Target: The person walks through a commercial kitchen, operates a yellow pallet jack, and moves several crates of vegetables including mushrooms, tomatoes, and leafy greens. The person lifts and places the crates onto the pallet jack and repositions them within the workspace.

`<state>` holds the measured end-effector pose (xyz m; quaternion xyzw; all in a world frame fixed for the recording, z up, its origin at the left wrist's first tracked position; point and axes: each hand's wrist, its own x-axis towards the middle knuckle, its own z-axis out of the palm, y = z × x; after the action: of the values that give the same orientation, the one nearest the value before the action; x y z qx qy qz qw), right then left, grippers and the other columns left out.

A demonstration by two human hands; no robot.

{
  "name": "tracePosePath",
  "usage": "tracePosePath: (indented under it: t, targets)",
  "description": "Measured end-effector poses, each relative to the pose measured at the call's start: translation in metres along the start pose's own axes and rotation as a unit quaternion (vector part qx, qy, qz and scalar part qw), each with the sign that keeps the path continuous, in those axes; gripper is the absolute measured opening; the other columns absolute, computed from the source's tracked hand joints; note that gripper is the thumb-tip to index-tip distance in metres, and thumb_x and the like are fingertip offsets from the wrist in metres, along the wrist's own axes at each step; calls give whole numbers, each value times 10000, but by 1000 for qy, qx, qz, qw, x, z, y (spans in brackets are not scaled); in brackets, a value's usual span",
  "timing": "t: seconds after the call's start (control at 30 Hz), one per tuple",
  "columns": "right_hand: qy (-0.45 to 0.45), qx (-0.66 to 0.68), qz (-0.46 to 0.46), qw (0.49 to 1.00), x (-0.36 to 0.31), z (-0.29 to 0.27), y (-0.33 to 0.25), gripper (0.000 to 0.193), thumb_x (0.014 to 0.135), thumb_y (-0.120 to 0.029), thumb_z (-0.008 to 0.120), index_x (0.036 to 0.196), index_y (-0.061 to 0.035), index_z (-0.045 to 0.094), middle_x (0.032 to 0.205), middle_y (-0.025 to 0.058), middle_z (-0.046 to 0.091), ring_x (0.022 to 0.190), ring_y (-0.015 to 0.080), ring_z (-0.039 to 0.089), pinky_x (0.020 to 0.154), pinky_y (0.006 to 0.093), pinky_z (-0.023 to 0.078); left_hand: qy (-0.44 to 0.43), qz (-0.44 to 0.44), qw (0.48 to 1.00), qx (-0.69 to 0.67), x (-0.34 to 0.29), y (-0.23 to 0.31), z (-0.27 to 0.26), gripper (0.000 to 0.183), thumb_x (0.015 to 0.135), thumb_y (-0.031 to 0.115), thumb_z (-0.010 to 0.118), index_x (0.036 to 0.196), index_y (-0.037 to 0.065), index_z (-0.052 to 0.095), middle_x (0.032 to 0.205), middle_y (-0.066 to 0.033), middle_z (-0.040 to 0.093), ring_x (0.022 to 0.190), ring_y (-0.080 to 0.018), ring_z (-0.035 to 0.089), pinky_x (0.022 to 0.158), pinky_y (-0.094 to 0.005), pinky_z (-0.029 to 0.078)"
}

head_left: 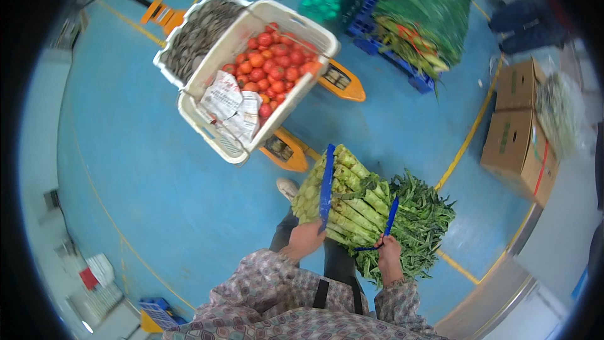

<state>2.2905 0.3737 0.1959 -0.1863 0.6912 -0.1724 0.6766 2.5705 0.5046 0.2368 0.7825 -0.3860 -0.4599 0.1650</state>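
Observation:
A big bundle of celtuce, or stem lettuce (357,213), hangs or rests in front of my legs, its thick pale green stems toward the left and its dark leaves (423,214) toward the right. Two blue straps go round it. My left hand (304,240) is closed at the lower end of the wider blue strap (326,182), near the cut stem ends. The other blue strap (391,215) runs into the closed fingers of my right hand (389,257), beside the leaves. Whether the bundle touches the floor is hard to tell.
Ahead stand a white crate (292,110) of tomatoes (277,63) and another of grey-brown oval pieces (204,31), above orange pallet-jack forks (343,82). Far right are a blue pallet (402,72) with green-netted vegetables (428,6), cardboard boxes (508,141) and another person's dark-clothed legs (528,28).

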Motion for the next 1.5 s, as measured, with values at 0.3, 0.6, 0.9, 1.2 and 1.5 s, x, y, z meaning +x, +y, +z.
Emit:
tracePosePath:
  t: [0.3,0.6,0.9,1.2,1.5]
  targets:
    - [-125,-196,-64,971,19,-6,-171,180,1071,-116,555,1028,27,657,764,51,613,659,176,573,664,330,490,118,29,982,-144,1,68,56,261,954,243,672,1069,24,589,865,-244,684,818,-473,671,727,-543,527]
    - [-266,-419,-87,864,79,130,-290,161,1054,-83,547,1042,34,656,788,45,620,688,158,570,687,319,491,282,-79,950,-104,78,80,66,259,932,255,712,1012,55,568,753,-209,685,710,-446,679,655,-556,526]
    - [-389,-510,-110,759,109,277,-285,126,1006,-37,550,1000,28,658,758,46,626,671,152,578,667,302,468,470,-128,860,-150,112,51,41,241,882,243,786,863,61,629,701,-188,672,659,-416,670,608,-510,517]
    - [-378,-561,-103,730,102,297,-274,84,968,-21,564,973,9,642,750,40,607,657,154,585,651,307,461,465,-243,822,-222,97,70,54,210,889,181,745,922,25,608,798,-234,685,766,-456,673,655,-547,509]
    - [-406,-599,-64,687,113,331,-288,83,990,-89,576,994,-57,652,781,10,639,680,128,604,624,290,407,412,-281,849,-174,125,78,43,247,911,207,721,1008,42,565,837,-251,693,814,-477,676,685,-575,518]
